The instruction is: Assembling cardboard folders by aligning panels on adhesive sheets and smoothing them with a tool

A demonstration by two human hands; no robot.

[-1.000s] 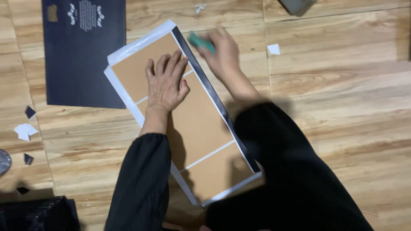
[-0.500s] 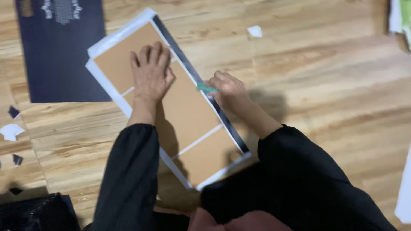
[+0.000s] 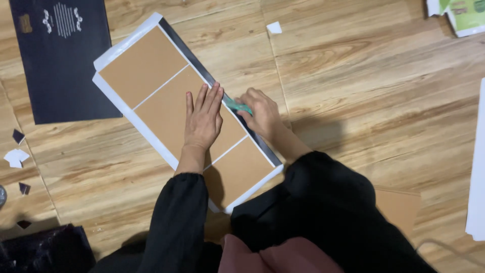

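At the far left, small paper scraps [image 3: 15, 156] lie on the wooden floor [image 3: 364, 91], and a dark printed sheet [image 3: 63, 60] lies above them. Just right of it, a white sheet [image 3: 118, 48] carries three brown cardboard panels [image 3: 151, 76] set in a diagonal row, with a dark strip [image 3: 189, 50] along the right edge. The left hand [image 3: 203, 120] presses flat on the middle panel, fingers spread and holding nothing. Just beside it, the right hand [image 3: 260, 112] is closed around a teal tool [image 3: 237, 105] held against the dark strip. At the far right lie white papers [image 3: 477, 167].
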